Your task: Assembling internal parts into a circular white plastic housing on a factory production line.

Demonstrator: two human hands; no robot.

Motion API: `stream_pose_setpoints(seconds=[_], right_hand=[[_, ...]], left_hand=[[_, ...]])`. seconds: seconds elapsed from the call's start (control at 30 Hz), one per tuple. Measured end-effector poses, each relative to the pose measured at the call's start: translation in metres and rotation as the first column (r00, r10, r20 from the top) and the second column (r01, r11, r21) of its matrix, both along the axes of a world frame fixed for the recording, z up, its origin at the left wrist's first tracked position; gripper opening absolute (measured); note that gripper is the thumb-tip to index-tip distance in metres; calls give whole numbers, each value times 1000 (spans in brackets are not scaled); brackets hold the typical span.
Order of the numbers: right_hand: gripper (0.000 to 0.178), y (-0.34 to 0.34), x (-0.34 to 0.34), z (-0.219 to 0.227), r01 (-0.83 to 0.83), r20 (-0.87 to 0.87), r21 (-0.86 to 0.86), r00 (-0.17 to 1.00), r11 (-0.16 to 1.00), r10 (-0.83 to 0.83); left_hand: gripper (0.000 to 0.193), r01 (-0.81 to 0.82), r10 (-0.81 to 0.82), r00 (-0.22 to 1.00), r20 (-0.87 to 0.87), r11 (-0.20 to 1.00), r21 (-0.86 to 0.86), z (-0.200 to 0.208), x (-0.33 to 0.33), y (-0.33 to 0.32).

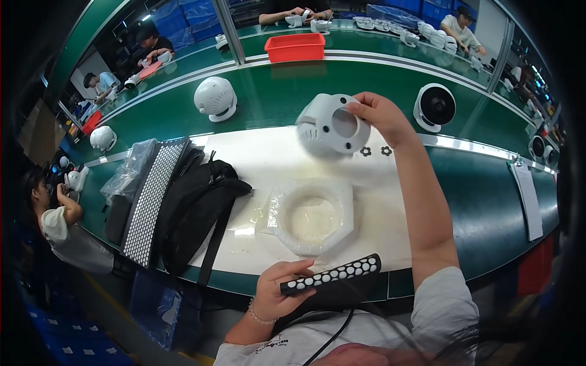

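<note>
My right hand (377,114) grips the ring-shaped base of a white rounded plastic housing (318,125), tilted and raised over the far part of the white work mat (244,140). Several black round pads dot that base ring around its opening. Close to my body, my left hand (276,293) is closed on a black strip with white round spots (332,273). Between the hands, a white ring-shaped cradle (282,227) wrapped in clear plastic lies on the mat. Two small black flower-shaped pieces (376,151) lie just right of the housing.
A black bag (192,210), a white-dotted black sheet (155,198) and clear plastic bags (129,168) crowd the left side. White fan units (215,97) stand along the green conveyor (274,85). A red bin (295,49) sits beyond. A clipboard (526,200) lies right. Other people work around.
</note>
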State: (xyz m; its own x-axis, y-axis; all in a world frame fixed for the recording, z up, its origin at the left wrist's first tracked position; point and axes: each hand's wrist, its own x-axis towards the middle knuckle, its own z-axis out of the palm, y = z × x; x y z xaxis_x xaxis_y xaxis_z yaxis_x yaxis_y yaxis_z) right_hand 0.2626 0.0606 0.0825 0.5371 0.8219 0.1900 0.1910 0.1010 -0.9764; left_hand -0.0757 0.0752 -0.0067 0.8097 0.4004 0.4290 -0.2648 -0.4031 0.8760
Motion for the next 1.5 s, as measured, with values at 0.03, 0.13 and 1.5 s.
stream_pose_setpoints(seconds=[0.03,0.13,1.5], right_hand=[[23,7,7,-13,109,224,41,968,993,-115],[11,25,18,-52,497,893,256,208,829,-400],[36,15,16,-93,330,810,-360,574,873,117]], left_hand=[[16,0,0,1000,15,1000,-9,0,0,0],[17,24,-23,1000,10,1000,-10,0,-2,-1],[19,105,-102,994,-45,991,81,10,-9,2]])
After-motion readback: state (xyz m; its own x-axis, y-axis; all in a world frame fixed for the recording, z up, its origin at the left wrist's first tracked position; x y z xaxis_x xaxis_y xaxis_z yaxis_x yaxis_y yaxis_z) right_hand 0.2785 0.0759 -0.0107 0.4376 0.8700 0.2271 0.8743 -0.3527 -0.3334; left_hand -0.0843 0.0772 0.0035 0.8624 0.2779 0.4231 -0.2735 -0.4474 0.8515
